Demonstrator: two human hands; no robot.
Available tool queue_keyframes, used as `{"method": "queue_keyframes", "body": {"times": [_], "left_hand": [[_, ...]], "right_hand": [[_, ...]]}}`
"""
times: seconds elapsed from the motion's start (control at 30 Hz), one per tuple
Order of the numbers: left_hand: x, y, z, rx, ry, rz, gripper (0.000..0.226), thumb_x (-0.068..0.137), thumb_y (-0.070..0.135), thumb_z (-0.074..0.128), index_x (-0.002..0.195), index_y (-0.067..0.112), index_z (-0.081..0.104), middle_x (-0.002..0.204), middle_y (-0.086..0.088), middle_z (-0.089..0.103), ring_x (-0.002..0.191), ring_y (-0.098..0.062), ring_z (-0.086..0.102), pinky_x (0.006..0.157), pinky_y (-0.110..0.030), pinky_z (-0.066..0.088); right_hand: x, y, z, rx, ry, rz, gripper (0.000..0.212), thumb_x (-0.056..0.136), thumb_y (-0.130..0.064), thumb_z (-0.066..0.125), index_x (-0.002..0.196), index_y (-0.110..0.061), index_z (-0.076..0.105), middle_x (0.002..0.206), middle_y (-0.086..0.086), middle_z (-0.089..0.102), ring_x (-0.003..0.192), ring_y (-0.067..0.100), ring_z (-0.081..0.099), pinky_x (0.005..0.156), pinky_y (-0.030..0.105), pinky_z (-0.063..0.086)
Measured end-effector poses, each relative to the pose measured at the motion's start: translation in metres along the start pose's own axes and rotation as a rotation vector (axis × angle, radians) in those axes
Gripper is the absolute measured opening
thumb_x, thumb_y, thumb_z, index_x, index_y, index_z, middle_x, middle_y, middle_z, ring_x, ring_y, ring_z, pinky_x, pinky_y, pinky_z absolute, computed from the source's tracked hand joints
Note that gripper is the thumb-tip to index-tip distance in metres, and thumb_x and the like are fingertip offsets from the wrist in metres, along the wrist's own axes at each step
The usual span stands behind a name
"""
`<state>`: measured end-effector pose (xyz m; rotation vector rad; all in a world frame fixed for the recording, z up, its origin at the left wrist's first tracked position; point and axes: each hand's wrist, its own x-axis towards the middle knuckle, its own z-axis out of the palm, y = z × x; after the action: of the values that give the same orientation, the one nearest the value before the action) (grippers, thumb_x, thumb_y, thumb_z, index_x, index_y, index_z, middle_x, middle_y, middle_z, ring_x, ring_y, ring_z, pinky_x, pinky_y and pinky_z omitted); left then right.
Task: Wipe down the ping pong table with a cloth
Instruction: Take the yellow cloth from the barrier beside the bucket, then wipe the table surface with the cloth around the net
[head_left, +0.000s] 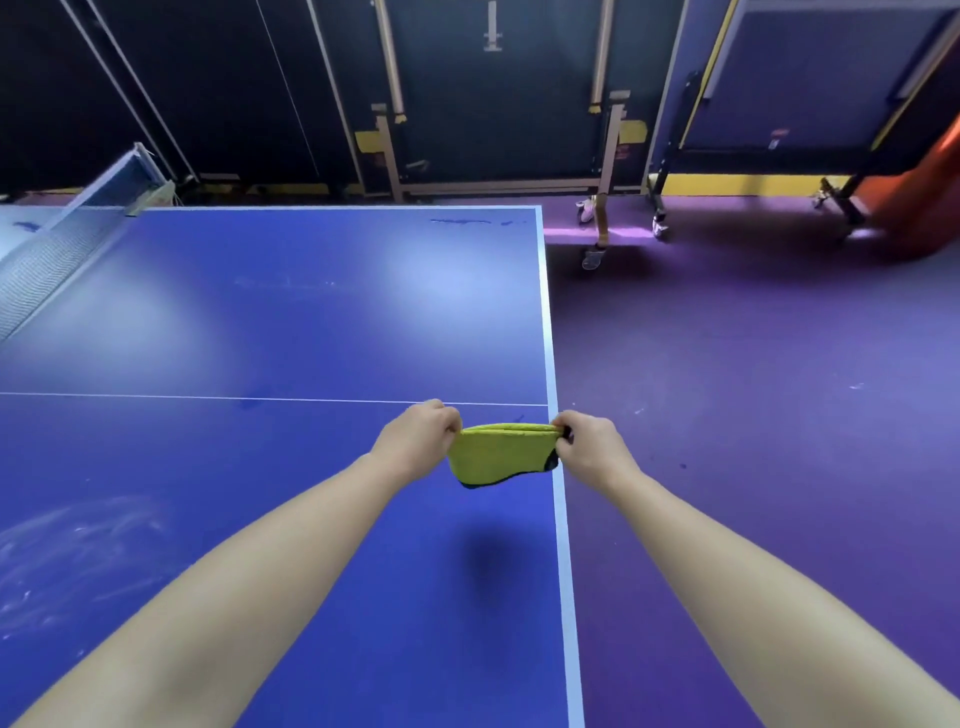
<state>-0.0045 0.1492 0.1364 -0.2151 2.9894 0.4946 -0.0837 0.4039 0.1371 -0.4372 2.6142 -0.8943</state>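
A folded yellow-green cloth (501, 454) with a dark edge hangs stretched between my two hands, above the blue ping pong table (270, 322) near its right edge. My left hand (423, 436) pinches the cloth's left top corner. Gripping the right top corner is my right hand (587, 444), which is over the table's white border line. The cloth casts a shadow on the table below. Pale smears show on the table surface at the lower left and dark marks near the far right corner.
The net (67, 244) crosses the table at the far left. Folded tables on wheeled frames (498, 104) stand along the back wall. Purple floor (753, 389) spreads to the right, with an orange object (924, 192) at the far right.
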Motion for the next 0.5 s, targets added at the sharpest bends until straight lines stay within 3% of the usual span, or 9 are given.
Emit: {"method": "queue_keyframes", "body": {"times": [0.17, 0.27, 0.33, 0.5], "left_hand": [[0.046, -0.028, 0.033, 0.004, 0.196, 0.158, 0.013, 0.096, 0.009, 0.058, 0.101, 0.015, 0.069, 0.093, -0.004, 0.059, 0.082, -0.028, 0.053, 0.061, -0.042, 0.051], [0.032, -0.049, 0.092, 0.137, 0.111, 0.223, 0.018, 0.080, 0.004, 0.074, 0.091, 0.017, 0.068, 0.080, -0.002, 0.057, 0.066, -0.028, 0.053, 0.048, -0.038, 0.046], [0.011, -0.062, 0.128, 0.148, 0.081, 0.242, 0.020, 0.076, 0.011, 0.081, 0.090, 0.019, 0.069, 0.078, 0.000, 0.059, 0.063, -0.026, 0.056, 0.046, -0.038, 0.049], [-0.004, -0.096, 0.163, 0.132, 0.149, 0.124, 0.031, 0.078, 0.023, 0.083, 0.105, 0.014, 0.072, 0.101, -0.004, 0.067, 0.092, -0.030, 0.065, 0.065, -0.040, 0.057]], "right_hand": [[0.034, 0.015, 0.023, 0.010, 0.158, -0.008, 0.027, 0.093, -0.004, 0.048, 0.106, -0.019, 0.067, 0.092, 0.001, 0.065, 0.083, 0.028, 0.058, 0.071, 0.039, 0.050], [0.035, 0.042, 0.060, -0.146, 0.015, 0.119, 0.040, 0.093, -0.005, 0.045, 0.124, -0.023, 0.063, 0.120, 0.002, 0.066, 0.100, 0.030, 0.061, 0.079, 0.035, 0.050], [0.029, 0.056, 0.086, -0.239, -0.045, 0.180, 0.044, 0.094, -0.008, 0.044, 0.133, -0.022, 0.060, 0.136, -0.002, 0.060, 0.116, 0.029, 0.058, 0.092, 0.036, 0.046], [0.041, 0.055, 0.131, -0.281, 0.125, 0.072, 0.036, 0.101, -0.026, 0.052, 0.135, -0.016, 0.058, 0.147, 0.002, 0.050, 0.137, 0.022, 0.043, 0.105, 0.041, 0.036]]}}
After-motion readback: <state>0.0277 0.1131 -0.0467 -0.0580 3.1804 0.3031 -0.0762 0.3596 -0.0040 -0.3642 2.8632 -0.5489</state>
